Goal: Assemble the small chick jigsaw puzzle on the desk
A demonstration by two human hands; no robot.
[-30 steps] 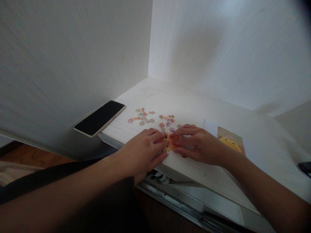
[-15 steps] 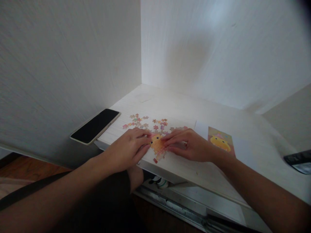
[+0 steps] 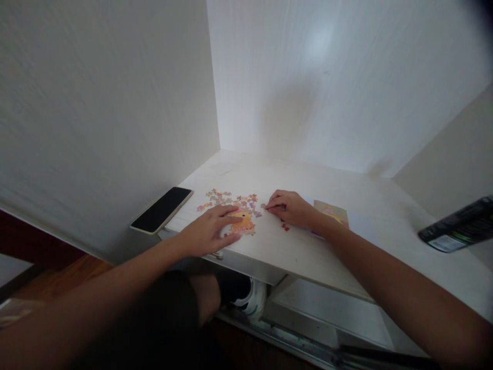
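Observation:
A partly joined jigsaw puzzle (image 3: 242, 224), yellow with a black eye and pinkish pieces along its lower edge, lies near the front of the white surface. My left hand (image 3: 208, 228) rests over its left side with fingers stretched and thumb apart, covering part of it. To the right, my right hand (image 3: 290, 206) pinches a small greyish puzzle piece (image 3: 264, 206) between thumb and fingertips, at or just above the surface. Loose puzzle pieces (image 3: 219, 195) are scattered behind the joined part. Some red pieces (image 3: 285, 226) lie just below my right hand.
A picture card (image 3: 331, 209) with a yellow figure lies right of my right hand, partly hidden by the forearm. A smartphone (image 3: 162, 209) lies at the left edge. A dark can-like container (image 3: 458, 226) is at far right. Walls (image 3: 269, 77) enclose the back and sides.
My right hand has left the joined puzzle, moved right and now pinches a loose piece. My left hand stays at the puzzle, its fingers now over it. The camera view has shifted.

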